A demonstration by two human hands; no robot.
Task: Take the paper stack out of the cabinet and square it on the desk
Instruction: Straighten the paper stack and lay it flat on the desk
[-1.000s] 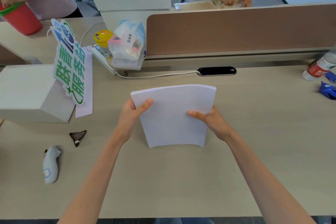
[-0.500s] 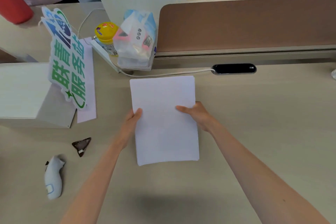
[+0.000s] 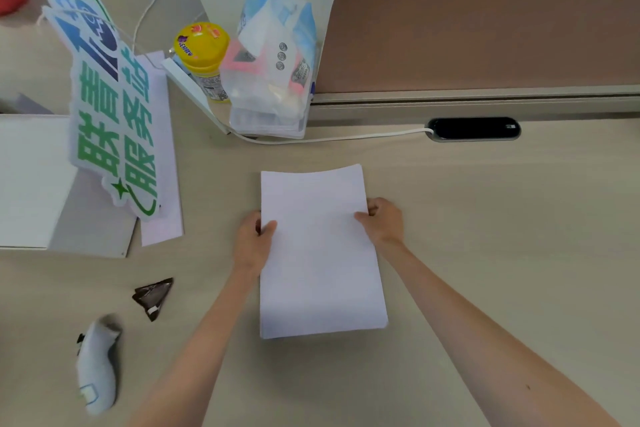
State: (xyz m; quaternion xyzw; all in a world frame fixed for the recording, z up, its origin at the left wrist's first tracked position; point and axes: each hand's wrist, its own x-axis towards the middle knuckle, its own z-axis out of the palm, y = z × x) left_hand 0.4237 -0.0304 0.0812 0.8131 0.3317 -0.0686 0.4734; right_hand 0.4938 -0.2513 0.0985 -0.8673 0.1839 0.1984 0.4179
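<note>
Head view: white rectangular paper stack [image 3: 320, 253] at frame centre on the beige counter [image 3: 502, 236]; left hand [image 3: 252, 243] and right hand [image 3: 382, 222] grip clamped on its long edges. Squaring step; next likely calls for tapping edges flush.

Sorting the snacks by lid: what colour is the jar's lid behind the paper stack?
Yellow; the jar's lid shows best in the head view.

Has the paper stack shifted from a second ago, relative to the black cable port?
Yes. The paper stack has tipped from upright to lie nearly flat, its near edge farther from the black cable port.
</note>
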